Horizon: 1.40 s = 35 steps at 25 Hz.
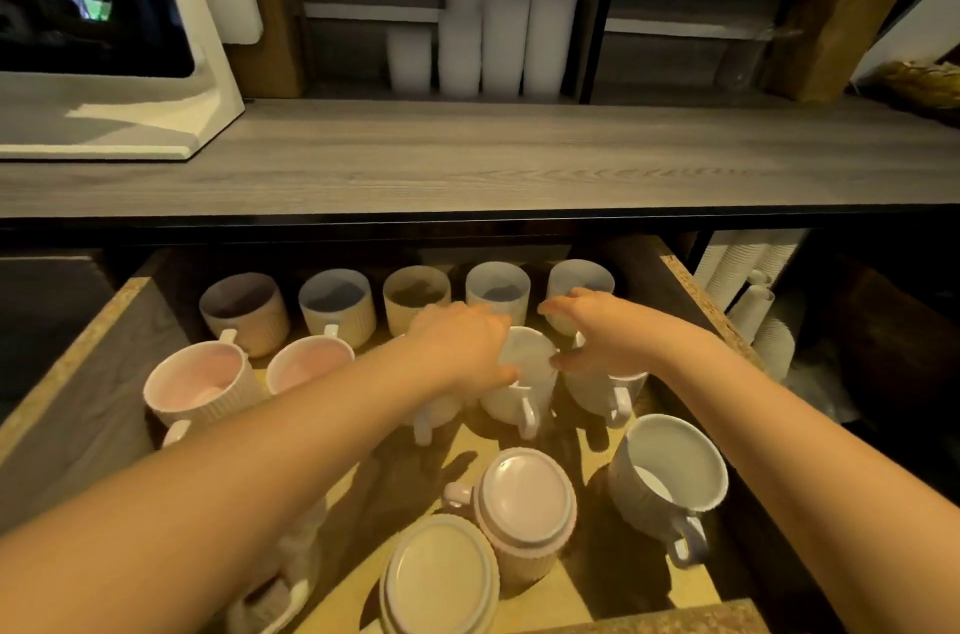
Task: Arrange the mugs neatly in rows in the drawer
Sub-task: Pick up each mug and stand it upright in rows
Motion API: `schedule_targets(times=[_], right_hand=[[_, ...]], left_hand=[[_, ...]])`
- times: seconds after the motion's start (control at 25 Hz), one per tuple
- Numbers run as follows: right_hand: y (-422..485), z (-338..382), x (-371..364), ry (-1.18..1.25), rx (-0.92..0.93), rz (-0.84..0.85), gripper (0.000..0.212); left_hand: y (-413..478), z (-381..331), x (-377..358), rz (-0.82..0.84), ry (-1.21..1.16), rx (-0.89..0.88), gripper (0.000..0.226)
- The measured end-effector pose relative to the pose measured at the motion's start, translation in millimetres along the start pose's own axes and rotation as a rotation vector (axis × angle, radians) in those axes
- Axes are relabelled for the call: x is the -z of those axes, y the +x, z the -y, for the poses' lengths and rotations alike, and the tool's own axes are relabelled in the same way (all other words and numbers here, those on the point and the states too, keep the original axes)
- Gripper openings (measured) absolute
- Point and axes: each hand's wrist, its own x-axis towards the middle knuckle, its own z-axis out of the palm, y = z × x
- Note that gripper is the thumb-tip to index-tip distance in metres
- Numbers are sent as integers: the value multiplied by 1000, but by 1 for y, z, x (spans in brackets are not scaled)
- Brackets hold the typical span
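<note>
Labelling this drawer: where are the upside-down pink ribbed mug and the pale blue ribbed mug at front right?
Upside-down pink ribbed mug (525, 498): head view, on its upturned base.
Pale blue ribbed mug (675, 459): head view, on its inner wall.

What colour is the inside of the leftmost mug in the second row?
Pink; the mug shows best in head view.

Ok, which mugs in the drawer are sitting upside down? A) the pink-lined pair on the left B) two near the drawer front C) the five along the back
B: the pinkish mug and the cream mug near the front edge both show their flat bases facing up.
</note>
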Motion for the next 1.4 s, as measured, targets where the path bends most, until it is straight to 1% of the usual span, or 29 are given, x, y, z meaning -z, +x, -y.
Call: schedule_targets(times=[0.08,0.16,0.32,0.48,0.56,0.64,0.72,0.84,1.0,1.04,1.12,1.2,1.28,1.4], right_hand=[[-3,19,6,30,71,-7,53],[-8,39,12,26,132,16,46],[-14,85,15,0,236,89,50],[-9,127,7,-18,307,152,49],[-6,145,4,3,316,160,48],[-4,159,1,46,323,176,45],[-6,171,-1,116,344,209,45],[-13,185,9,194,407,259,49],[-15,196,14,199,528,351,68],[-15,198,8,195,562,346,74],[-12,201,-5,151,610,270,81],[-9,196,-8,161,618,214,79],[-7,183,-1,227,609,187,75],[-3,154,14,394,535,142,71]], left_hand=[[-22,14,13,33,-1,-19,47],[-48,31,25,85,-6,-25,52],[-95,67,39,171,-83,5,58],[-128,92,38,254,-118,56,56],[-140,106,35,279,-155,69,63],[-152,120,32,341,-239,73,73],[-162,133,26,375,-334,51,72],[-175,142,13,338,-420,35,62],[-180,148,1,310,-484,32,70],[-180,149,0,313,-497,24,72],[-180,150,-1,304,-509,17,70],[-180,150,0,281,-519,20,65],[-179,150,3,237,-548,7,62],[-171,148,11,96,-633,-14,67]])
